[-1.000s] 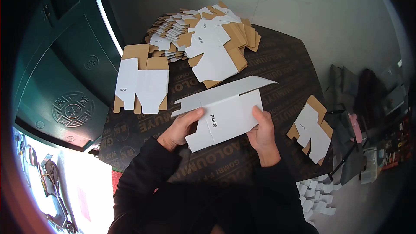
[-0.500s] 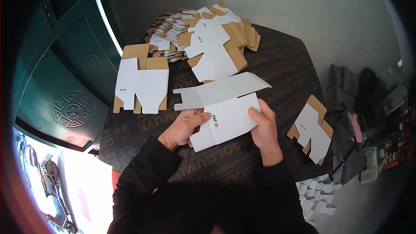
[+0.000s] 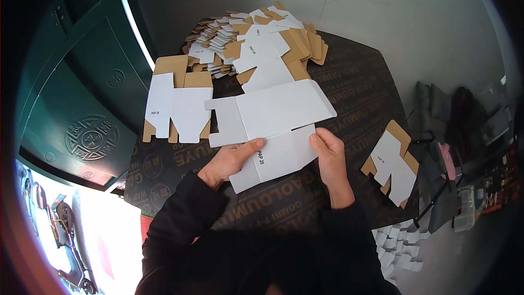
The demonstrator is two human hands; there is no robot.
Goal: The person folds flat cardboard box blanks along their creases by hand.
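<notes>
A white cardboard box blank (image 3: 284,110) marked PAP 20 is held over the dark table, its larger panel tipped away from me and nearly flat. My left hand (image 3: 229,163) pinches its lower left part, thumb on top beside the print. On the right edge of the near panel, my right hand (image 3: 330,158) grips with thumb on top and fingers partly hidden. Just beyond the held blank lies a stack of flat blanks (image 3: 265,65), partly covered by it. Another flat blank (image 3: 191,109) lies to the left, and one more (image 3: 390,164) to the right.
A heap of folded blanks (image 3: 218,41) covers the back of the table (image 3: 355,71). White folded pieces (image 3: 401,248) sit low at the right, beyond the table edge. A green door (image 3: 87,104) stands at the left; grey chairs (image 3: 436,158) are at the right.
The far panel of the held blank has swung open and flatter, and now covers more of the stack behind. My left thumb has shifted onto the near panel beside the print.
</notes>
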